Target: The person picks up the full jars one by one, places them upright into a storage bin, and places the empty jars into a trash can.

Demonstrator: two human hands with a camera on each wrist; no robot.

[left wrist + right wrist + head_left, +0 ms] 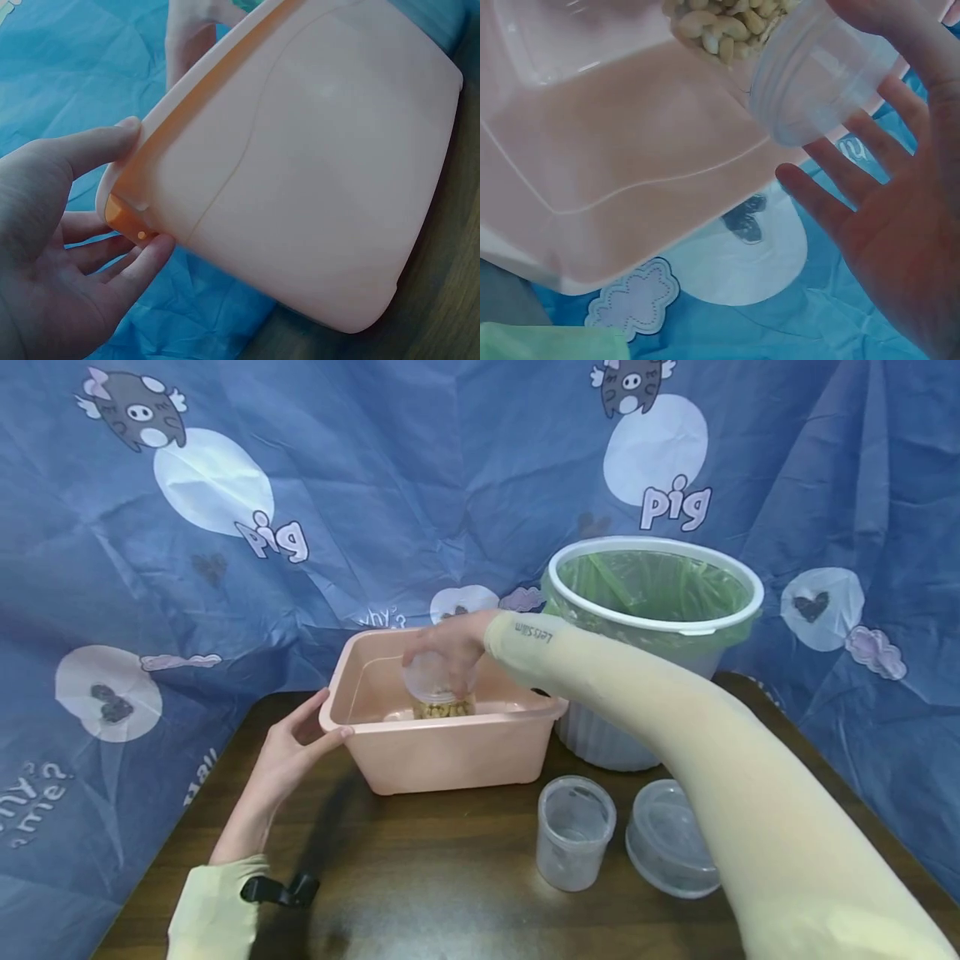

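My left hand (288, 756) grips the near-left corner of a pink plastic basin (450, 756). In the left wrist view, its thumb lies on the rim, with the fingers below around an orange piece (127, 217) under the corner. Reaching into the basin, my right hand (453, 647) holds a clear plastic jar (821, 75) by its round top end. Pale cashews (724, 26) show at the jar's other end, low inside the basin. Thumb and fingers are on opposite sides of the clear plastic. The basin's front wall hides the jar's bottom in the head view.
Behind the right forearm stands a white bin (611, 735) with a green bag liner (652, 585). A clear tall tub (573, 856) and a wider lidded tub (667, 843) sit on the wooden table (420, 877) at front right. A blue printed cloth (420, 468) hangs behind.
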